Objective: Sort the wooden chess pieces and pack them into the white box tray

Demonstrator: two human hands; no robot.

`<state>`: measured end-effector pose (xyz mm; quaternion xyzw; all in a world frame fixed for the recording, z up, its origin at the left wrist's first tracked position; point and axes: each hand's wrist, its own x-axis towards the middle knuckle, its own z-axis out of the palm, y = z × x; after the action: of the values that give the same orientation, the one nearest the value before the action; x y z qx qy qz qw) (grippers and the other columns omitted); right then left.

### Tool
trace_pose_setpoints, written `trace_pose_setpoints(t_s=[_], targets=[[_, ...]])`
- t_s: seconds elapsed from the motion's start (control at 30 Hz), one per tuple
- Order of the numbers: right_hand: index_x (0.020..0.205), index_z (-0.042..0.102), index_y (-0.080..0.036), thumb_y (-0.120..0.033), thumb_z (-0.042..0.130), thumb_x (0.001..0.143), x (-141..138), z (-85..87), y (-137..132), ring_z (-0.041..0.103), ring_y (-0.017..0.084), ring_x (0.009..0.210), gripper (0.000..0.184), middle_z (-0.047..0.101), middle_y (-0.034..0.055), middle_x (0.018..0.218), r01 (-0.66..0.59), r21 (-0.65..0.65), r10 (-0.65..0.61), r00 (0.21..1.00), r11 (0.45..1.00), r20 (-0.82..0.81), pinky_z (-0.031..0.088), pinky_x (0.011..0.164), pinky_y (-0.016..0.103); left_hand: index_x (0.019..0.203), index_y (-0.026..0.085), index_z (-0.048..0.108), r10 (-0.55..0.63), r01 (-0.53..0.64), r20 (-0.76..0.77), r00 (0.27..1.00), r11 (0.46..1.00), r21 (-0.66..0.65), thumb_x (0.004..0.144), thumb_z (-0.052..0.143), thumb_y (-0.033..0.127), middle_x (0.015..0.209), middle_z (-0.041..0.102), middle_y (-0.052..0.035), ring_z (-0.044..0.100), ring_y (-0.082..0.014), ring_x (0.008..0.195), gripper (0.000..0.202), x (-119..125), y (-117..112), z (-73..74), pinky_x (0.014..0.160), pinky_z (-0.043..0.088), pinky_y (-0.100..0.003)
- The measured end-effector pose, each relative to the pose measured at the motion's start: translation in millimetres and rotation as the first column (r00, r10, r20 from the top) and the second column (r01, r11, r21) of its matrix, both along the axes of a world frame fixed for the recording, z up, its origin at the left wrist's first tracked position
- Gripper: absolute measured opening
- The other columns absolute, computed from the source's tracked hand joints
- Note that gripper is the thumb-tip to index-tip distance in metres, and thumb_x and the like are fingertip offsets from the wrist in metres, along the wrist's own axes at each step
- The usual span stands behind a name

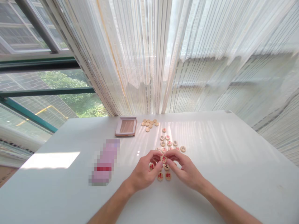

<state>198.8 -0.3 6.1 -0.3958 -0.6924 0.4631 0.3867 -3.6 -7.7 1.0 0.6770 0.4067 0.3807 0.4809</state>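
Both hands meet over a cluster of round wooden chess pieces [168, 143] with red and black characters on a white table [233, 161]. My left hand [146, 172] and my right hand [184, 169] pinch one red-marked piece [163, 159] together between thumbs and fingertips, just above the table. More face-up pieces lie under and below the hands, two of them [164, 176] near the wrists. A small group of blank-side pieces [149, 123] lies farther back.
A shallow wooden box [126, 127] sits at the back left of the pieces. A pink blurred-out object [105, 165] lies left of my left hand. Sheer white curtains [187, 56] hang behind the table, a window [35, 77] at the left.
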Motion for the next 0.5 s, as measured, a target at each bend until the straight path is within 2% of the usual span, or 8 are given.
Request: trace_pose_setpoints(t_s=[0.1,0.3,0.5], targets=[[0.107,0.065,-0.024,-0.036,0.058,0.098,-0.2,2.6,0.4,0.069,0.019,0.087,0.016,0.071,0.0044,0.098,-0.022,-0.051,0.021,1.0,0.998,-0.016,0.058,0.082,0.034,0.119,0.021,0.058,-0.001,0.003,-0.046,0.999,0.999,0.045,0.098,0.055,0.031,0.096,0.071,-0.0048,0.067,-0.0167,0.085,0.023,-1.3,-0.2,-1.3,0.08,0.056,-0.031],[0.098,0.061,-0.022,-0.041,0.066,0.093,1.2,2.7,2.5,0.071,0.019,0.086,0.02,0.071,0.0029,0.091,-0.067,-0.244,0.045,0.994,0.967,-0.095,0.058,0.077,0.032,0.115,0.021,0.06,-0.023,0.046,-0.146,0.989,0.986,0.157,0.096,0.057,0.025,0.095,0.071,-0.0034,0.065,-0.0153,0.082,0.019,-3.0,0.1,-2.0,0.08,0.054,-0.03],[0.09,0.061,-0.021,-0.045,0.07,0.09,-0.2,-0.5,4.1,0.072,0.02,0.084,0.025,0.07,0.0022,0.088,-0.062,-0.292,0.024,0.991,0.954,-0.133,0.058,0.076,0.032,0.112,0.021,0.062,-0.044,0.077,-0.164,0.985,0.976,0.204,0.094,0.059,0.02,0.096,0.071,-0.0031,0.066,-0.015,0.084,0.018,-2.9,0.4,-4.6,0.08,0.054,-0.028]])
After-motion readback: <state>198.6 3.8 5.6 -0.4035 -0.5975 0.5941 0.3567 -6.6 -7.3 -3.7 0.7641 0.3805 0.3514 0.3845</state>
